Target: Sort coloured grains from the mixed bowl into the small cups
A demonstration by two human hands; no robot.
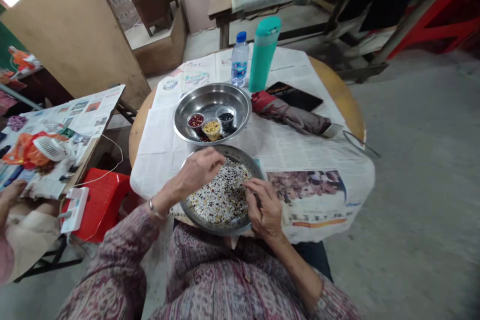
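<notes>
Close to my body is a round metal bowl (219, 230) of mixed white, black, yellow and reddish grains (221, 192). Over its upper left part hangs my left hand (202, 167), closed with fingertips together; anything in them is too small to see. My right hand (265, 208) is at the bowl's right side, thumb and fingers pinched just above the grains, their contents hidden. Behind stands a wider metal basin (183, 102) with three small clear cups, holding dark red pieces (196, 120), yellow pieces (212, 129) and black pieces (226, 118). Some dark pieces lie loose beside the cups.
Newspaper (157, 160) covers the round table. Past the basin stand a water bottle (240, 60) and a teal tumbler (264, 55). A folded umbrella (290, 115) and a dark tablet-like device (296, 96) lie at right. Another person's hand (13, 191) shows far left, near a red stool (99, 205).
</notes>
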